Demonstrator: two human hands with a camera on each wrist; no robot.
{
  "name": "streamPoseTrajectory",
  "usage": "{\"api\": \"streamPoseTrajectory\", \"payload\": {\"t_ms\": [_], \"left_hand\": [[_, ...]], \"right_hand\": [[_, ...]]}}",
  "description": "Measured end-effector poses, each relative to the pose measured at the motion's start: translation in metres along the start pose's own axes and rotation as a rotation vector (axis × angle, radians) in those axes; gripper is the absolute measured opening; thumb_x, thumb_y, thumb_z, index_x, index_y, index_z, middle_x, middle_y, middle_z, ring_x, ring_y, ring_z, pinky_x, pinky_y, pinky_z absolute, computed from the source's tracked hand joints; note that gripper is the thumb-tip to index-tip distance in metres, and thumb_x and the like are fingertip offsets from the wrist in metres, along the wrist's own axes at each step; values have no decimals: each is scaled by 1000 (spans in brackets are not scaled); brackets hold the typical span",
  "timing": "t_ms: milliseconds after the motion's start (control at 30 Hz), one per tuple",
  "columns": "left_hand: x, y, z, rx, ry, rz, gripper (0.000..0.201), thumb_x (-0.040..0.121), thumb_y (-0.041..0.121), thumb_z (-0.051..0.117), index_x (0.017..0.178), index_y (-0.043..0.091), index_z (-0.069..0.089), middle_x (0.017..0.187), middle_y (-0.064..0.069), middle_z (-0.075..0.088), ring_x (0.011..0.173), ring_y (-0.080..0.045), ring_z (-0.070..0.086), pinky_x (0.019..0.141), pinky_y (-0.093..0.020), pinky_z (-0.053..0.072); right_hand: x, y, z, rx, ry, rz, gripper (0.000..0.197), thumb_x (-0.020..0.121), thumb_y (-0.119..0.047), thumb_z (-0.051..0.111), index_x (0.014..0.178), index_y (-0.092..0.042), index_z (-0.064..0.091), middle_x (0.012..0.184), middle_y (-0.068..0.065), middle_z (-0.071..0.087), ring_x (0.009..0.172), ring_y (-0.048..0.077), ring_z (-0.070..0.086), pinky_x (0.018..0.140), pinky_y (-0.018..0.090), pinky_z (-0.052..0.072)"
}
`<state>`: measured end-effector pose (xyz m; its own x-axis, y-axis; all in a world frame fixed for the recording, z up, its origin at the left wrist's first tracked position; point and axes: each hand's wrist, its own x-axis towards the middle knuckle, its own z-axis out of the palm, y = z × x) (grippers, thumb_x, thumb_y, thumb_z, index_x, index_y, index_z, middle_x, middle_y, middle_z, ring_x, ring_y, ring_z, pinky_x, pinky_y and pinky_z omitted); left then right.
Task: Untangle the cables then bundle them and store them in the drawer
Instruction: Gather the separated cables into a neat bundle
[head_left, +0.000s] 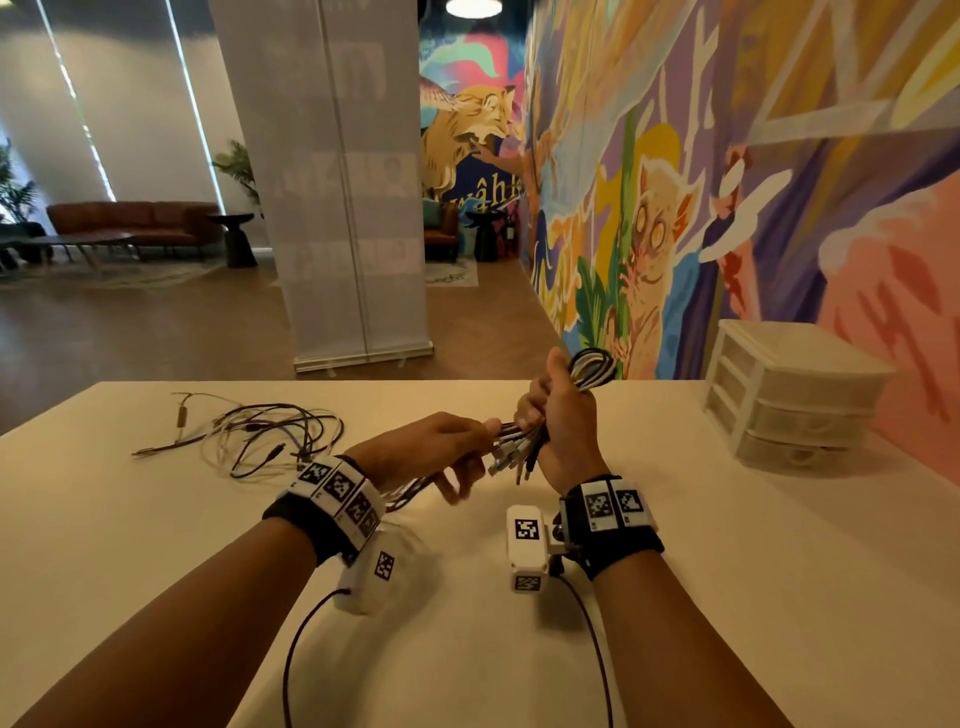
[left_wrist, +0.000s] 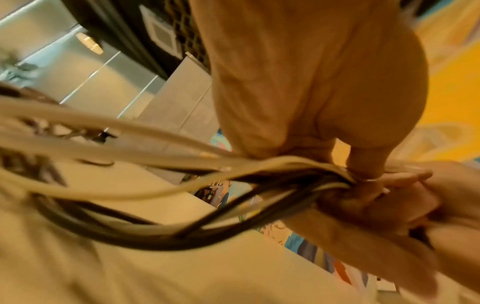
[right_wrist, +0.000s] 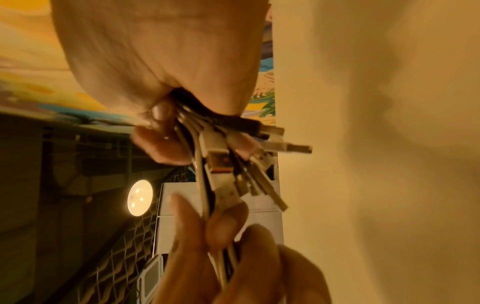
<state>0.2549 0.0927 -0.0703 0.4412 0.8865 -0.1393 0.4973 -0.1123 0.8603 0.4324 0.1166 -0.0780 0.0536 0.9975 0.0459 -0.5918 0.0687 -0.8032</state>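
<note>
Above the worktop (head_left: 519, 623), both hands clutch the cable bundle (head_left: 524, 447); loose plugs (right_wrist: 259, 156) may slip free as the left hand (head_left: 431, 447) shifts and the right hand (head_left: 558, 421) squeezes.

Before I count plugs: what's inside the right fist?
The right hand grips a folded cable bundle: loops stick out above, plugs below. The left hand pinches strands there. The middle is covered.

Black and white cables (head_left: 592, 371), white table (head_left: 156, 519)

Right hand (head_left: 563, 415) fisted, thumb up; left hand (head_left: 431, 449) pinching beside it.
</note>
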Motion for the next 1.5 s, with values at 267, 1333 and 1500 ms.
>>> {"api": "streamPoseTrajectory", "payload": {"t_ms": [267, 1333, 1500], "left_hand": [[-6, 8, -1, 64, 23, -209, 55, 111, 57, 39, 86, 14, 61, 65, 2, 41, 53, -12, 34, 50, -23, 30], [-19, -9, -1, 1010, 249, 131, 39, 110, 57, 36, 124, 26, 54, 92, 5, 69, 76, -15, 65, 74, -40, 61], [-27, 7, -11, 1065, 300, 268, 48, 112, 53, 28, 101, 23, 64, 70, 4, 61, 59, -12, 56, 64, -30, 50]], "right_hand": [[-5, -3, -1, -29, 19, -38, 56, 107, -58, 53, 63, -25, 41, 55, -5, 27, 40, 11, 28, 40, 24, 26], [10, 16, -10, -972, 296, -874, 32, 107, -41, 63, 100, -11, 70, 65, -7, 66, 56, 6, 64, 54, 9, 38], [0, 14, -1, -1092, 211, -654, 77, 85, -88, 55, 101, -13, 66, 75, -5, 64, 70, 13, 61, 60, 18, 40]]}}
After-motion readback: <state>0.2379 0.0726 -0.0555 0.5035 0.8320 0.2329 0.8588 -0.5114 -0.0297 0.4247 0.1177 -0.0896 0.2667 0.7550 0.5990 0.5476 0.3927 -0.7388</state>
